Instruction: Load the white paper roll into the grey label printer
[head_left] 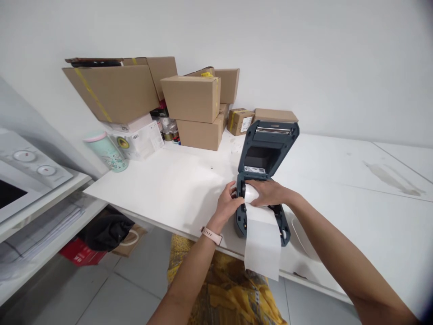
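Note:
A dark blue-grey label printer (241,221) stands on the white table near its front edge, its lid (269,142) raised. Inside it sits a white label roll (251,193), whose loose strip (263,246) runs out over the front and hangs past the table edge. My right hand (269,193) reaches in from the right, fingers wrapped over the roll. At the printer's left wall is my left hand (230,200), fingers curved apart and thumb at the roll's left end. Part of the roll is hidden under my right hand.
Cardboard boxes (191,99) are stacked along the wall at the back left. A mint tumbler (110,151) stands on the table's left end. At far left, a microwave (34,171) sits on a shelf. A white rounded object (302,239) lies right of the printer.

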